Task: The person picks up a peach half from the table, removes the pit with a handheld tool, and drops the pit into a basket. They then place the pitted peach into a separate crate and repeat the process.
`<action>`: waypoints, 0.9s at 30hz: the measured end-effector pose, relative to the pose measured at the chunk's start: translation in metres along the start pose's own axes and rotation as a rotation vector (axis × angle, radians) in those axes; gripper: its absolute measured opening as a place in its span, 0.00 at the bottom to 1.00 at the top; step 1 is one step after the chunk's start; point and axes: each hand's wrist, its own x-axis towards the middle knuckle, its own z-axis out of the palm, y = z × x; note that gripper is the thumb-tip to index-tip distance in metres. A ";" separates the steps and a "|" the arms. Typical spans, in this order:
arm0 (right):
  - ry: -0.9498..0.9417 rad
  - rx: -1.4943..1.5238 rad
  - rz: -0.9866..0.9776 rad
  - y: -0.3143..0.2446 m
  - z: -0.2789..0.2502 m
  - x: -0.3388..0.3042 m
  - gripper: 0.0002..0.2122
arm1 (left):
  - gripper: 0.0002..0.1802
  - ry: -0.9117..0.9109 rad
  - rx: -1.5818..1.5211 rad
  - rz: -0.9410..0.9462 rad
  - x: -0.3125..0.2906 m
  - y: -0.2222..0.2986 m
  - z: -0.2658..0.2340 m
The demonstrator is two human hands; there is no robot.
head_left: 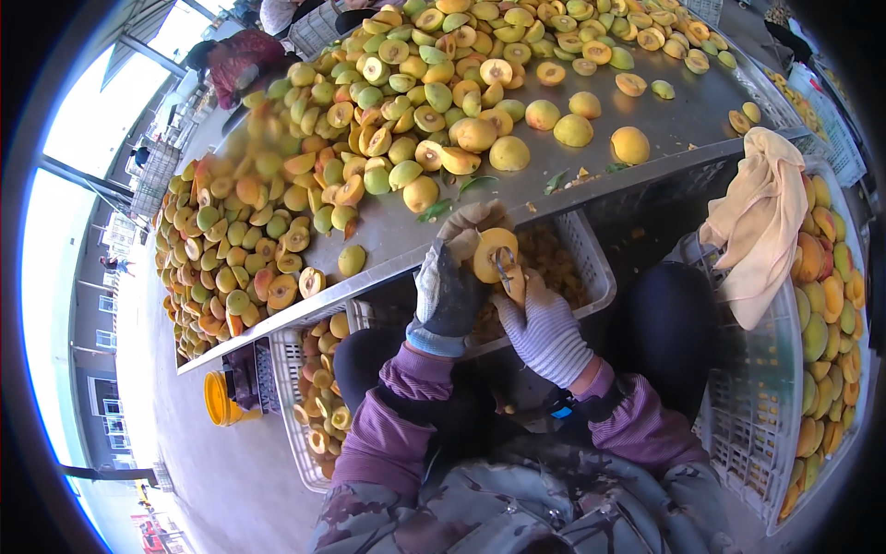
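Note:
In my gloved left hand is a halved yellow peach, its cut face turned up toward me. My right hand, in a striped knit glove, is closed round the light handle of a pitting tool. The tool's curved metal end lies against the middle of the cut face. Directly beyond and below my hands stands a white crate with brownish peach pits in it. A large heap of halved peaches covers much of the metal table ahead.
A white crate of peach halves stands by my left leg. At right, another crate of peaches has a pale cloth draped over its edge. A yellow bucket sits on the floor. Another person is beyond the table, far left.

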 end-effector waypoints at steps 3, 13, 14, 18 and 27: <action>-0.041 -0.031 0.020 0.002 0.004 0.000 0.13 | 0.23 -0.016 -0.034 0.019 -0.002 -0.002 -0.003; -0.220 0.318 0.085 -0.003 0.001 0.002 0.10 | 0.17 -0.023 -0.027 0.187 -0.007 -0.011 0.000; -0.383 0.565 0.234 -0.009 -0.007 0.005 0.10 | 0.19 -0.081 -0.084 0.217 -0.007 -0.012 -0.001; -0.587 0.750 0.424 -0.007 -0.026 0.006 0.11 | 0.24 -0.075 0.011 0.052 -0.009 0.003 0.001; -0.212 -0.090 -0.192 0.011 0.010 -0.010 0.10 | 0.35 -0.074 0.542 0.031 -0.010 0.002 -0.004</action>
